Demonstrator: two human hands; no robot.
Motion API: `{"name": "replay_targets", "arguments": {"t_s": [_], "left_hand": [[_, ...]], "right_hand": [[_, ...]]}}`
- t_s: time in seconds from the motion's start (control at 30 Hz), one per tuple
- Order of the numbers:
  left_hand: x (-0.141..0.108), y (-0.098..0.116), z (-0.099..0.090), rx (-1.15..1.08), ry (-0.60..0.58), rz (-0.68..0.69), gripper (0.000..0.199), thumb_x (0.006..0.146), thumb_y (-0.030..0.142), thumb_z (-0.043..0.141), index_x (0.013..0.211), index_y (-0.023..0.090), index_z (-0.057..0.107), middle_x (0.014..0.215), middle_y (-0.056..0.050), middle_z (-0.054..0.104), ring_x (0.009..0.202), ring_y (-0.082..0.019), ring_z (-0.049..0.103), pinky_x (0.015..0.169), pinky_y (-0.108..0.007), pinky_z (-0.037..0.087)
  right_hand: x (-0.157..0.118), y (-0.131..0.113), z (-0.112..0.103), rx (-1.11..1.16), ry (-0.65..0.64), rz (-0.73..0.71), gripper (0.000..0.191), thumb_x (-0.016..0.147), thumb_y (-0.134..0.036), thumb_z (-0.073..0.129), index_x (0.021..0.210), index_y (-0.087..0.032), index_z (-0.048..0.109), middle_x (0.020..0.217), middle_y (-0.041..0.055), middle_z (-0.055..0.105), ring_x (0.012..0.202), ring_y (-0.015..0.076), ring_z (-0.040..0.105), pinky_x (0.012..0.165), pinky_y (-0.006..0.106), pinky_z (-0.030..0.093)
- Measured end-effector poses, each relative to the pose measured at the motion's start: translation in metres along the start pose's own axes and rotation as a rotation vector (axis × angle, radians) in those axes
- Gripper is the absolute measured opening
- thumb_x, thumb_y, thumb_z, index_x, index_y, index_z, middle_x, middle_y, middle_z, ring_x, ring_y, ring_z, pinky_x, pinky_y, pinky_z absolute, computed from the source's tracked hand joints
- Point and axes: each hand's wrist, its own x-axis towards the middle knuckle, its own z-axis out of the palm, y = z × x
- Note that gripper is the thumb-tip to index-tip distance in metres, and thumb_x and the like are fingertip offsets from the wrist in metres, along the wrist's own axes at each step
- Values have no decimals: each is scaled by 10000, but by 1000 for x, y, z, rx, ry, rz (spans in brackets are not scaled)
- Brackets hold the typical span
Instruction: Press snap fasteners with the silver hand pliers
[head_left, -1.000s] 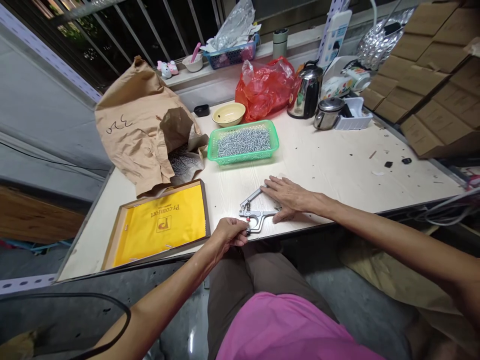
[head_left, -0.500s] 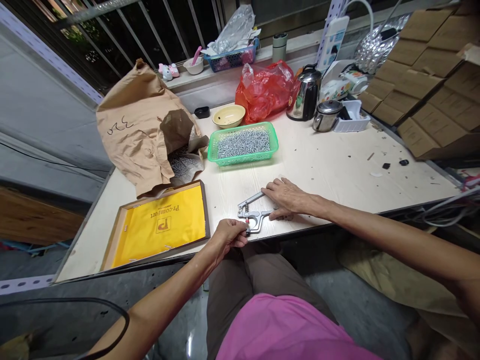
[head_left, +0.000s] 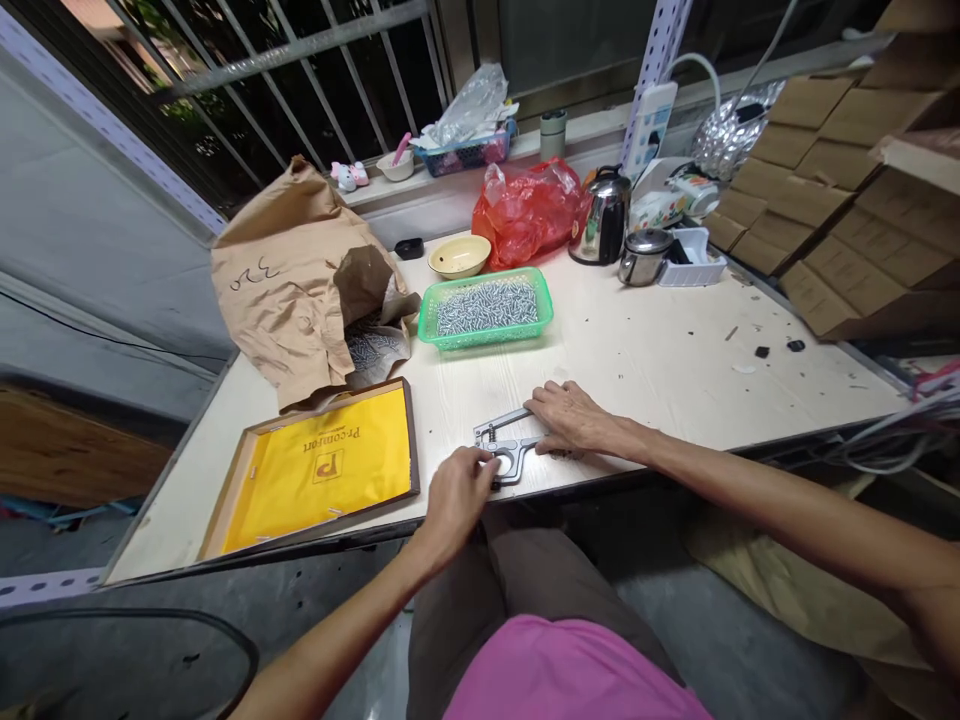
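A pair of grey metal snap fastener pliers lies at the table's front edge, its jaws toward the left and its two handles spread. My right hand is closed around the handle ends, fingers on the upper handle and thumb at the lower one. At the jaws, my left hand has its thumb and fingers pinched together. Whatever those fingertips hold is hidden. Behind the pliers stands a green plastic basket filled with small silvery metal pieces.
On the left is a shallow tray lined with a yellow printed bag. Behind it slumps a torn brown paper sack spilling metal pieces. A cream bowl, red plastic bag and kettle stand at the back; cardboard boxes rise at right.
My left hand has turned, its back now more upward, with the fingertips still at the jaws. My right hand keeps its hold on the handles. The camera view has tilted up slightly.
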Motion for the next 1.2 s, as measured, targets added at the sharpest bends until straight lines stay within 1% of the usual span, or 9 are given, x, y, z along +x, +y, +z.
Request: {"name": "replay_targets", "arguments": {"t_s": [0.1,0.2,0.3,0.43,0.57,0.67,0.87,1.07,1.2], "left_hand": [[10,11,12,228,78,344,299,821,269,579,1111,200,607,1205,-92,587,1120,-241,521,924,-353,434],[30,19,22,376,7,431,537,768,207,626,1277,134,474,1390,-150,439,1261,-280,400,1033,-407,357],[46,21,24,428,-94,433,560,769,232,622,1288,124,440,1324,-150,494,1197,-272,453,1008,-408,377],[53,24,20,500,-119,427,556,762,330,640,1254,145,458,1198,-129,557,1102,-274,493,909,-396,434],[57,31,19,582,-136,422,577,742,368,660,1240,143,475,1146,-132,567,1057,-290,503,827,-389,460],[56,32,20,592,-134,488,396,773,349,628,1123,176,557,1079,-109,575,1029,-279,509,785,-377,464],[45,27,27,552,-112,489,171,850,284,550,984,198,612,994,-83,588,1000,-250,515,783,-376,451],[43,32,28,551,-125,482,164,865,281,535,954,179,627,991,-91,603,998,-263,517,770,-385,458],[36,28,37,499,-32,443,348,863,323,547,1179,176,546,1086,-104,592,1052,-272,504,833,-402,455]], "right_hand": [[0,-3,2,-13,12,-5,474,724,-452,717,1062,-154,568,1066,108,568,1008,264,487,801,375,368],[0,-3,6,-10,23,-4,515,720,-443,714,1117,-154,558,1080,108,568,1017,269,490,815,389,384],[-1,3,10,10,-3,-19,599,685,-441,729,1172,-152,533,1131,121,548,1031,275,487,817,387,402],[-3,10,7,13,-42,35,653,627,-474,760,1147,-141,550,1099,124,552,982,270,510,781,362,422],[-7,6,-3,-52,-56,23,412,705,-440,726,983,-157,615,989,95,591,944,252,539,790,355,407],[-13,-2,-5,-69,-34,12,268,777,-375,678,927,-162,616,957,80,609,925,232,556,788,345,388],[-23,-12,17,-88,26,12,78,876,-227,546,864,-169,596,870,55,619,835,202,575,744,327,363],[-27,-8,17,-66,47,35,151,900,-295,520,865,-175,606,860,61,620,804,192,581,728,312,378],[-32,4,18,9,108,36,323,864,-378,557,1113,-173,579,1038,99,612,964,233,566,803,343,431]]}}
